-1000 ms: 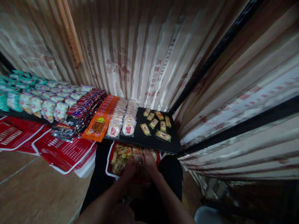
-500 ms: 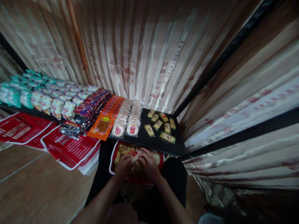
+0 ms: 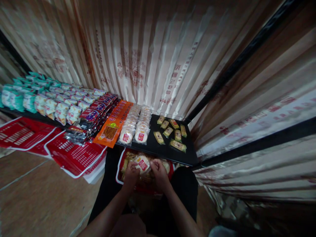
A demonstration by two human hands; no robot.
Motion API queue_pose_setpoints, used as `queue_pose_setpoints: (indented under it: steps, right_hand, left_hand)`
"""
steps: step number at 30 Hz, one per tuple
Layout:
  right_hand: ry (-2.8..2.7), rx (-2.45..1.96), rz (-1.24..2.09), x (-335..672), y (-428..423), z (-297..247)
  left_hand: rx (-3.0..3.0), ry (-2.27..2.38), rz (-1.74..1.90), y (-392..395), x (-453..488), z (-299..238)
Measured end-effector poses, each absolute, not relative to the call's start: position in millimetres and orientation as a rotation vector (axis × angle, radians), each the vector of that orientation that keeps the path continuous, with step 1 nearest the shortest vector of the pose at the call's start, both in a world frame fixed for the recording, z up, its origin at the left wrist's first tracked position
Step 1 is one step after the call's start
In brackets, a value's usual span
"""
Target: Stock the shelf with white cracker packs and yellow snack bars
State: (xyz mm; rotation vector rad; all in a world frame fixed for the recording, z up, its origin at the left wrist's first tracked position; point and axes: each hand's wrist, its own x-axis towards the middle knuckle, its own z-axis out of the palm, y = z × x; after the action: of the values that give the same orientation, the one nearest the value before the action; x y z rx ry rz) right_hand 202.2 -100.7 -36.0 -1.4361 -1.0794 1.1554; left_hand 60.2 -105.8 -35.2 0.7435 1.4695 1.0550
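A clear-wrapped round white rice cracker packet (image 3: 142, 164) with a red label is held over a red basket (image 3: 118, 172) between my knees. My left hand (image 3: 132, 172) pinches the packet's left edge. At its right edge, the fingers of my right hand (image 3: 159, 171) are closed on the wrapper. Under my hands, the basket holds yellow-wrapped snack bars (image 3: 125, 163) and another white cracker packet (image 3: 168, 167). Just ahead on the black shelf (image 3: 150, 150) stand two rows of rice cracker packets (image 3: 141, 135).
Right of the cracker rows lie several small yellow snack packs (image 3: 177, 144). To their left are orange packets (image 3: 108, 131), dark red packets (image 3: 92, 115), white packets (image 3: 61, 112) and green packets (image 3: 16, 100). Red baskets (image 3: 76, 158) sit below left. A pleated curtain (image 3: 148, 59) backs the shelf.
The rice cracker packet has been lifted and tilted so its labelled face shows. My right hand has shifted from over the packet to its right edge.
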Motion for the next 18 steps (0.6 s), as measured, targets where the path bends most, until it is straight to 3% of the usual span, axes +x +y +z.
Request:
queue_pose_setpoints:
  steps: [12,18]
  right_hand:
    - [-1.163,-1.449,1.260,204,-87,-35]
    - [-1.072,-1.375,1.211,196,-70,-16]
  left_hand:
    - [1.550,1.571,0.881,-90,37,-23]
    - [1.745,1.605,1.052,-73,42,-9]
